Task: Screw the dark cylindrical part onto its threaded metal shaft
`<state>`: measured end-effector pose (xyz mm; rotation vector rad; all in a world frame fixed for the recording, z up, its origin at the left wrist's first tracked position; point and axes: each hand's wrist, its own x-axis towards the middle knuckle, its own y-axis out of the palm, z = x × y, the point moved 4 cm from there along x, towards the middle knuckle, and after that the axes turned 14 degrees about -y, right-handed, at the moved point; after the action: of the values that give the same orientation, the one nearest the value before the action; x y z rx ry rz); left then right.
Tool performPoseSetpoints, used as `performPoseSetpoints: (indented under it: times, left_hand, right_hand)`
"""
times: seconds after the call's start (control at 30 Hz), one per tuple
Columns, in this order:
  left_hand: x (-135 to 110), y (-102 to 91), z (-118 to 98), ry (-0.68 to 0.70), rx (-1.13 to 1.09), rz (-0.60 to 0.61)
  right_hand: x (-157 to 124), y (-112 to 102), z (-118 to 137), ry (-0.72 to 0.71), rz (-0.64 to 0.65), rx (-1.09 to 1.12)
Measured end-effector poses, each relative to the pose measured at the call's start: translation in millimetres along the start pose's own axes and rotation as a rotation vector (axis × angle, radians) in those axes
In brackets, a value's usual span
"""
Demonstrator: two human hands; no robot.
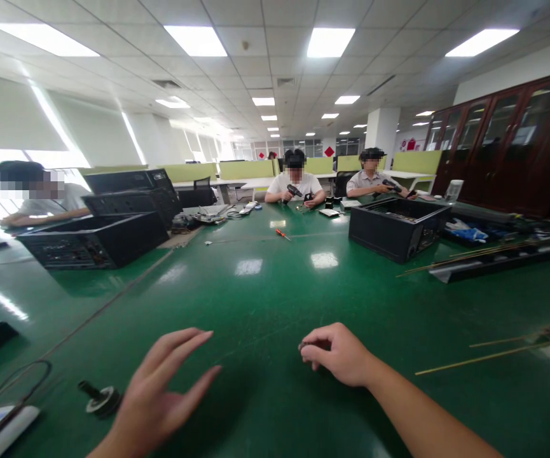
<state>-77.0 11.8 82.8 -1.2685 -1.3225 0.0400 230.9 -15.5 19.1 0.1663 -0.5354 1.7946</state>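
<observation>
My left hand (pixel 165 381) hovers over the green table (pixel 255 299) with its fingers apart and nothing in them. Just left of it lies a dark round part with a short stem (pixel 102 399), partly covered by the hand. My right hand (pixel 336 356) is closed in a pinch above the table, thumb against the fingers. A small dark thing (pixel 302 345) shows at those fingertips, too small to name. The two hands are apart, with green tabletop between them.
Black computer cases (pixel 98 238) stand at the left, and another case (pixel 393 229) at the right. An orange screwdriver (pixel 282 235) lies ahead. Thin brass-coloured rods (pixel 475 360) reach in from the right. Across the table, a person (pixel 295 184) holds a power drill (pixel 294 190).
</observation>
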Motion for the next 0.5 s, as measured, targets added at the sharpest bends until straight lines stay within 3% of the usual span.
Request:
performPoseSetpoints:
  times: [0.13,0.2,0.27,0.4,0.5]
  left_hand:
    - [20,79.5,-70,0.053,-0.247,0.351]
    - [26,106.9,-91,0.006,-0.464,0.398]
    - [32,122.9,-104,-0.102,-0.626,0.363]
    - [39,124.1,-114,-0.227,-0.759,0.325]
    - [42,97.4,-94,-0.266,-0.695,0.324]
  right_hand:
    - [0,11,-6,0.044,0.037,0.322]
    - [1,8,-4,0.032,0.017,0.347]
    - [1,2,-2,0.030,-0.036,0.341]
    - [0,-3,-1,0.048,-0.059,0.377]
    - [1,-3,-7,0.089,-0.007,0.444]
